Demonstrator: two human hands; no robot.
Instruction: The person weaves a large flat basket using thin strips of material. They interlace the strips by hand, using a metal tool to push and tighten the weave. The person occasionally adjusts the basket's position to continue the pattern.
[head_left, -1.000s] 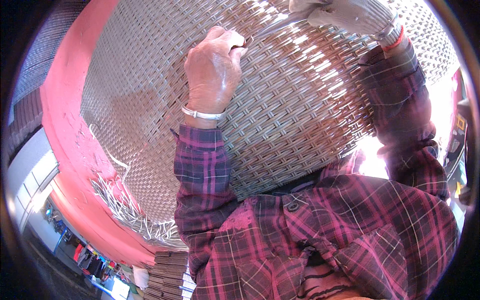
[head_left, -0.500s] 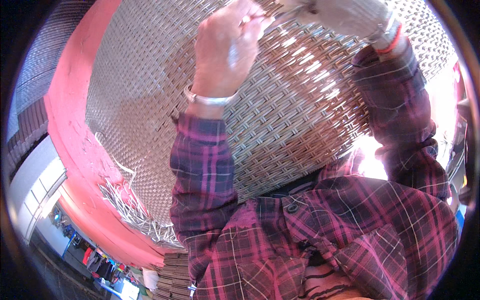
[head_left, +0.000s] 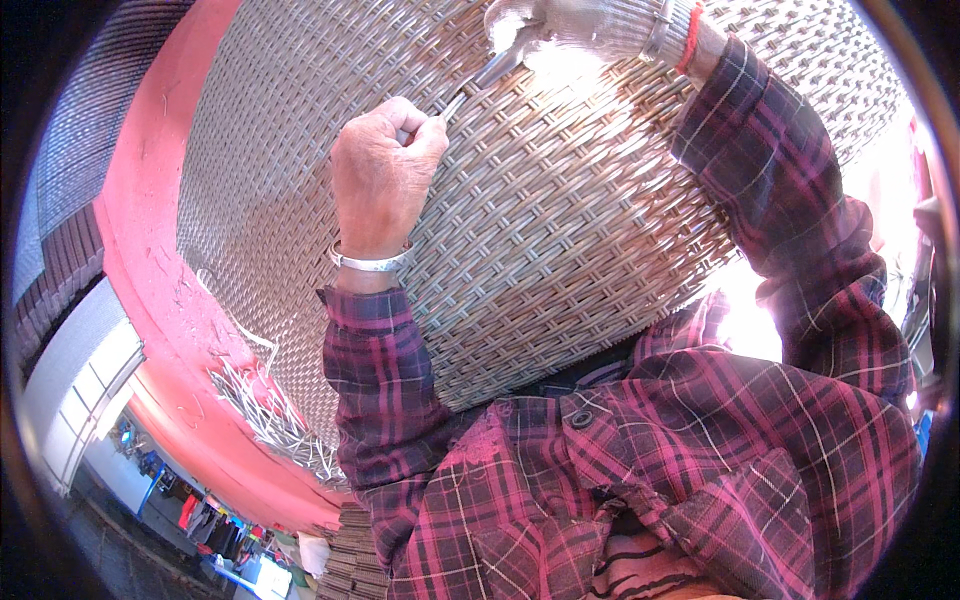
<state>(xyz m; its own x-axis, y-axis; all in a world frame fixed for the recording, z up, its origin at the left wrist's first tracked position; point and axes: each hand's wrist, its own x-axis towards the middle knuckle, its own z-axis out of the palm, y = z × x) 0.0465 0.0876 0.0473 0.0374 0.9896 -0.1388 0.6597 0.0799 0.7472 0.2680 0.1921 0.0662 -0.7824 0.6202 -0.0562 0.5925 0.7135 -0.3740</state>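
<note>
A large woven wicker panel in grey-brown strands spreads before me. My left hand, bare with a silvery bangle, is closed over it, thumb pressed against the bent fingers. What the fingers pinch is mostly hidden. Up and to the right, my right hand, in a pale knitted glove, grips a slim metal hand tool; whether it is scissors or pliers I cannot tell. The tool slants down toward my left thumb, and a thin light piece lies between its tip and that thumb.
A bundle of loose pale strands hangs at the panel's lower left edge. Behind it stands a pink wall or ledge. Assorted goods lie far off at lower left. Glare washes out part of the weave.
My left hand has moved down and left, away from the top edge. The right hand has shifted left with the tool, which now shows more clearly.
</note>
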